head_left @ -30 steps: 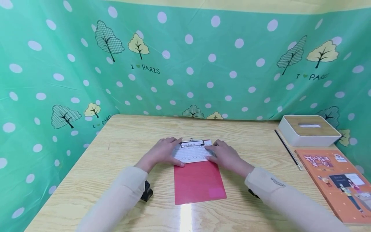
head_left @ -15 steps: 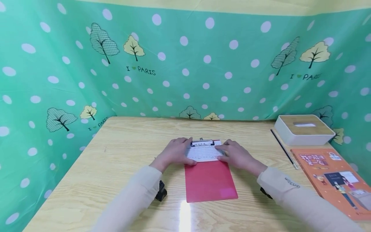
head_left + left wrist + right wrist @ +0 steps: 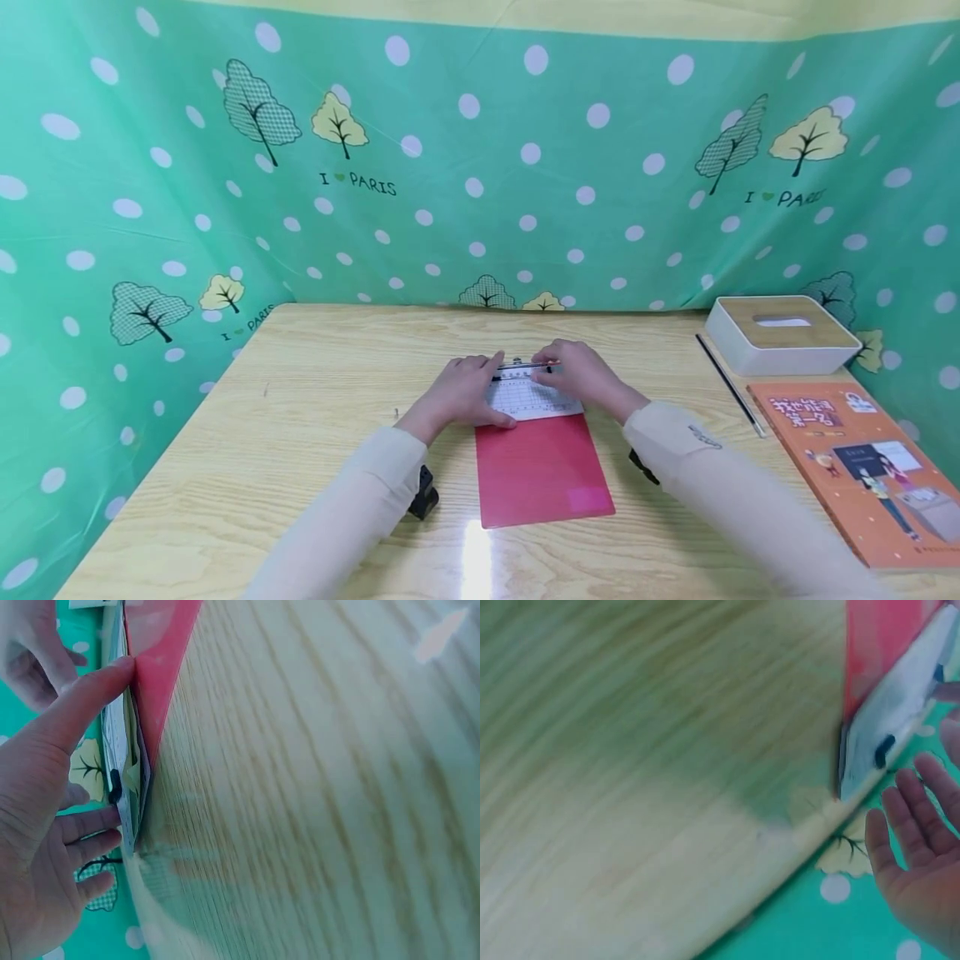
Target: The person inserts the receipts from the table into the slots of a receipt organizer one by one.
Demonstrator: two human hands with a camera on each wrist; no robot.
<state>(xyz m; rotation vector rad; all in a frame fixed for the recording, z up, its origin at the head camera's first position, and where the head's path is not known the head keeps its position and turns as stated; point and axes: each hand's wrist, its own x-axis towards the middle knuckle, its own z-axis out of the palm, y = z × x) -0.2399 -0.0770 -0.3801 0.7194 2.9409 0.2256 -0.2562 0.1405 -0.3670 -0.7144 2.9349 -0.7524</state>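
Observation:
A red clipboard (image 3: 543, 471) lies flat on the table, its metal clip (image 3: 517, 367) at the far end. Under the clip is a small stack of printed paper sheets (image 3: 536, 398). My left hand (image 3: 457, 392) holds the stack's left side, thumb on the near edge and fingers toward the far edge; the left wrist view shows the thumb (image 3: 112, 679) against the layered sheets. At the clip's right end is my right hand (image 3: 581, 375). Its fingers (image 3: 915, 814) look extended in the right wrist view, and whether the thumb touches the clip is hard to tell.
A black pencil (image 3: 731, 387) lies to the right. Beyond it stands a white tissue box (image 3: 783, 354) with a wooden lid, and an orange book (image 3: 870, 475) lies nearer. A green dotted curtain (image 3: 450, 167) hangs behind the wooden table (image 3: 337, 392).
My right hand has left the right edge of the sheets and moved up and left to the clip. My left hand keeps its hold. The head view has shifted slightly.

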